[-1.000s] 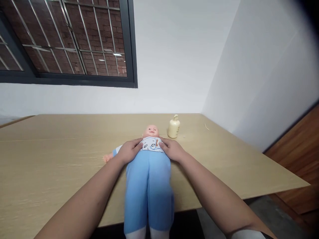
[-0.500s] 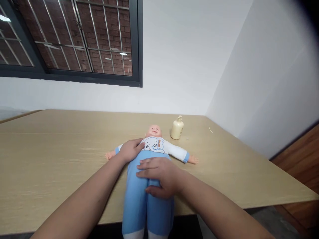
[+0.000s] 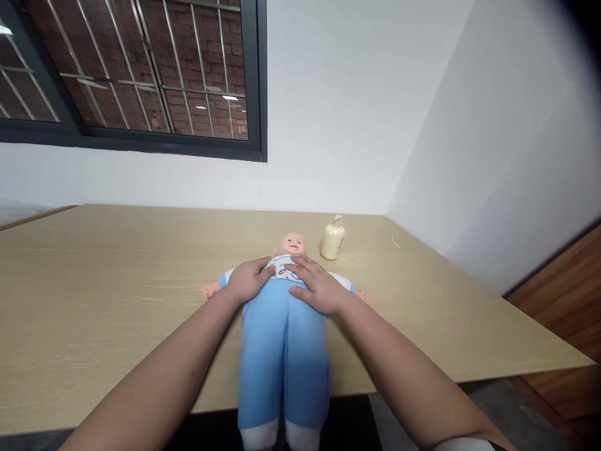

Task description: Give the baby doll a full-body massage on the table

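A baby doll (image 3: 285, 332) lies face up, arms spread, in a white top with a cartoon animal print and light blue trousers. Its legs reach past the near edge of the table. My left hand (image 3: 248, 280) rests against the left side of the doll's chest, fingers extended and thumb on the print. On the right side of the chest lies my right hand (image 3: 320, 286), flat with its fingers apart, covering part of the print. Both hands are open.
The wooden table (image 3: 117, 300) runs back to a white wall. A cream pump bottle (image 3: 333, 239) stands to the right of the doll's head. A thin pale strand (image 3: 395, 241) lies farther right. Above is a barred window (image 3: 154, 69).
My right hand has moved up from the doll's trousers to its chest. My left hand stays at the doll's side. The doll's legs have shifted slightly.
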Demonstrator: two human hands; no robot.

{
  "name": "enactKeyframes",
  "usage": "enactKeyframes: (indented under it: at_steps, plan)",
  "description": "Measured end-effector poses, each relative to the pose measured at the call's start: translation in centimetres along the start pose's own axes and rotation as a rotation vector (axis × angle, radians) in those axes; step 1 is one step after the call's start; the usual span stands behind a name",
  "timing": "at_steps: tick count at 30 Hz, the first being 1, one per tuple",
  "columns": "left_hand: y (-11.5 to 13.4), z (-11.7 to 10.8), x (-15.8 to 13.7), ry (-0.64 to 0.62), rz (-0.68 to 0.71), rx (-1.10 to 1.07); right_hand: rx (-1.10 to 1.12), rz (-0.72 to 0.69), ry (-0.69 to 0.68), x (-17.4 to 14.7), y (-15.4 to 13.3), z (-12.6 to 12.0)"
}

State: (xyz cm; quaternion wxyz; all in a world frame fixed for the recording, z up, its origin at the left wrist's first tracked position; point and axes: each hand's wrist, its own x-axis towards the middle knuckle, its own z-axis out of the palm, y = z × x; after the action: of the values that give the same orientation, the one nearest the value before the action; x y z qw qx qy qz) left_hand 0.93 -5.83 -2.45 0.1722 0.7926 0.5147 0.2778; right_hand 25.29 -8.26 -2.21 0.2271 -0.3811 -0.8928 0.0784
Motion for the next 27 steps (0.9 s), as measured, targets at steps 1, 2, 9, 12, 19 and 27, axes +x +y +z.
enactKeyframes:
  at_steps: [1,2,9,12,19,27]
  plan:
    - [0.0,0.0,0.0,0.007,-0.002,-0.003,0.02,0.036,0.018,0.0,0.4,0.0]
    - [0.1,0.0,0.0,0.021,-0.002,-0.008,0.043,0.072,0.036,0.0,0.8,0.0]
    - [3.3,-0.1,-2.1,0.152,0.39,-0.044,0.141,0.311,0.171,0.3,2.1,0.1]
    - [5.5,0.0,-3.4,-0.042,0.657,-0.115,0.152,0.375,0.159,0.4,2.8,0.0]
    - [6.7,0.4,-3.6,-0.18,0.669,-0.07,0.166,0.382,0.139,0.3,3.5,-0.1]
    - [2.0,0.6,-0.7,-0.135,0.351,0.014,0.138,0.443,0.131,0.4,2.3,-0.2]
